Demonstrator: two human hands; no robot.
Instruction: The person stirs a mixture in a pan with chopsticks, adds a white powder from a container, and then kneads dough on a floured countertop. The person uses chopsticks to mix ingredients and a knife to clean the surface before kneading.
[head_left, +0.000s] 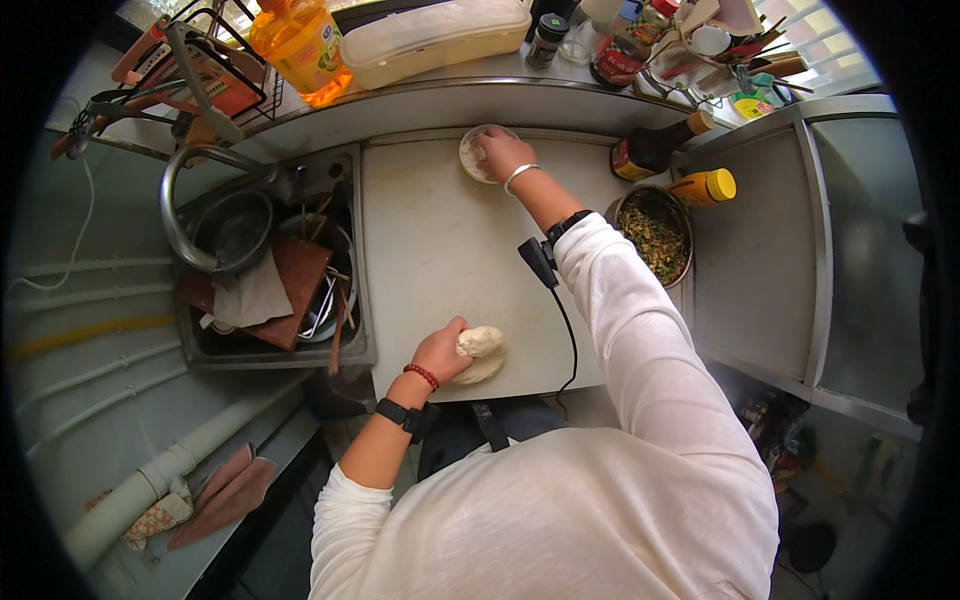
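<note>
At the front of the pale work board (435, 225), my left hand (442, 351) grips a lump of dough (484, 356); one part of it is lifted or folded over the rest. My right hand (504, 152) reaches to the board's back edge, its fingers down inside a small bowl (470, 154) that holds a white powder, perhaps flour. The fingertips are partly hidden, so whether they pinch any powder does not show. Under my right forearm's far side stands a metal pot (691, 255) of chopped filling (651, 232).
A dark sauce bottle (652, 150) and a yellow-capped bottle (701, 187) stand at the back right. To the left, a sink (367, 330) holds a wooden board (296, 292) and pots under a curved faucet (169, 202). A black cable (574, 337) hangs from my right wrist.
</note>
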